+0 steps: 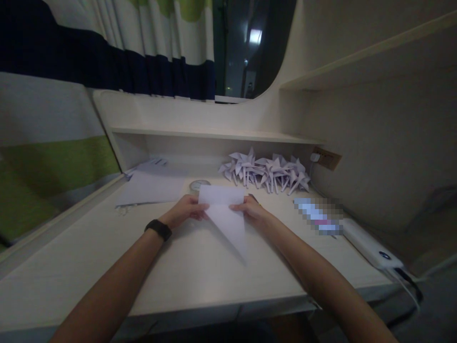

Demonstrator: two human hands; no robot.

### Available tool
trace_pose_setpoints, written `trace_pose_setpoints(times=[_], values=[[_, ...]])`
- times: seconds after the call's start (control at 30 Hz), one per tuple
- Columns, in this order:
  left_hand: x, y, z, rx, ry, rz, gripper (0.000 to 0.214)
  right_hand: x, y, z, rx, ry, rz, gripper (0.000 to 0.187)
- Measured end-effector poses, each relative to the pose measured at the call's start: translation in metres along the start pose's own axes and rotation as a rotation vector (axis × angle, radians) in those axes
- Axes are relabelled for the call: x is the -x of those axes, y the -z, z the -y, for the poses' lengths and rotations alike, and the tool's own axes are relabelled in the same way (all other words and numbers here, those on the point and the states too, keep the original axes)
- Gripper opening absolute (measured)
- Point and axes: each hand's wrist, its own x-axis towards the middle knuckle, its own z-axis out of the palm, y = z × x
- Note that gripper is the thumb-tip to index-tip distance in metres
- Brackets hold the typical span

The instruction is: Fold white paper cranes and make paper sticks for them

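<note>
Between my two hands is a sheet of white paper, held above the desk. Its upper part is a straight-edged band, and below that it narrows to a slanted point toward the lower right. My left hand pinches the paper's left edge, thumb on top; a black band circles that wrist. On the right edge, my right hand grips with its thumb in front and the other fingers mostly hidden behind the sheet. Just beyond the paper lies a round, pale dial-like object, partly covered.
Several white paper pinwheels are heaped at the back right. A stack of white sheets lies at the back left. To the right are a blurred-out lit screen and a white power strip with cables. A shelf spans the desk's back.
</note>
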Motion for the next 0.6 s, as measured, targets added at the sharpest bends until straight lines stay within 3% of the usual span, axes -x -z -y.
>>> trace_pose_setpoints(times=[0.6], values=[[0.001,0.008,-0.001,0.116,0.048,0.050,0.018,0.010,-0.010,0.003,-0.067,0.002,0.055,0.035]])
